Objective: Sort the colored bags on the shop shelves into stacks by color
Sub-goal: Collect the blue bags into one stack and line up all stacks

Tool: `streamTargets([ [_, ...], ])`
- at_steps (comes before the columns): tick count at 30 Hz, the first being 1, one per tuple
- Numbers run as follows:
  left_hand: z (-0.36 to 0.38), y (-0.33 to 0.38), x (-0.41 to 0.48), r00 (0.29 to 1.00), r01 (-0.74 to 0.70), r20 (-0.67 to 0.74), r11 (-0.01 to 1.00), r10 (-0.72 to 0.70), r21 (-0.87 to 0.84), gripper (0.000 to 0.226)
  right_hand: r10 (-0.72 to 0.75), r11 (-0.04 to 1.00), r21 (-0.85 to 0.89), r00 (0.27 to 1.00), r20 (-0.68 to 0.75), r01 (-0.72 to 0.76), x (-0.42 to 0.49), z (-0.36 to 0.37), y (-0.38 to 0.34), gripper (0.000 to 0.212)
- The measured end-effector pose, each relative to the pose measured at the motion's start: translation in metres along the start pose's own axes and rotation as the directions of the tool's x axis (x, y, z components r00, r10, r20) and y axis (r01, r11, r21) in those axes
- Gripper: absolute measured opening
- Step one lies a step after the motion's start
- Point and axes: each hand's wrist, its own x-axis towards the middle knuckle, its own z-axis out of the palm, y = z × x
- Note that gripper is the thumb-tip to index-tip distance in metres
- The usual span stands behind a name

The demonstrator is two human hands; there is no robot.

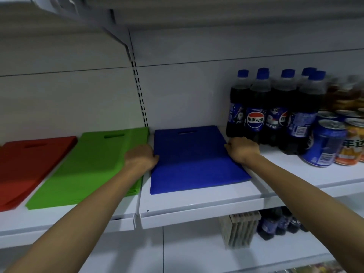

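blue stack [197, 160] sits right between the left hand [140, 158] and right hand [243, 149], each on a side edge; can't tell if they're pinching or just pressing; I'd nudge inward evenly so edges square up

Both arms outstretched; left hand [140, 157] grips left edge of blue bags [194, 160], right hand [243, 149] the right edge, fingers curled.
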Motion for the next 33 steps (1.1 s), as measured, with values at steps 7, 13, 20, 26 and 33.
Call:
streamTargets([
  [7, -0.004, 0.001, 0.000, 1.000, 0.004, 0.021, 1.000, -0.003, -0.018, 0.035, -0.014, 1.000, 0.012, 1.000, 0.023, 0.014, 0.000, 0.000, -0.003, 0.037],
  [13, -0.006, 0.004, -0.001, 0.998, -0.008, 0.063, 1.000, 0.007, 0.013, 0.036, -0.027, 0.999, -0.047, 0.999, 0.018, 0.028, 0.001, 0.002, -0.006, 0.037],
  [20, -0.026, 0.001, -0.006, 0.995, -0.037, -0.088, 0.989, 0.050, 0.142, 0.041, -0.078, 0.991, -0.116, 0.996, -0.045, 0.072, -0.001, -0.021, -0.018, 0.039],
  [26, -0.059, -0.038, -0.012, 0.950, -0.081, -0.246, 0.913, 0.192, 0.399, 0.042, -0.362, 0.916, -0.261, 0.908, -0.211, 0.304, 0.007, -0.064, -0.064, 0.040],
  [33, -0.086, -0.146, -0.056, 0.939, 0.098, -0.342, 0.924, 0.038, 0.370, 0.045, -0.601, 0.799, -0.202, 0.753, -0.267, 0.566, 0.024, -0.096, -0.171, 0.046],
])
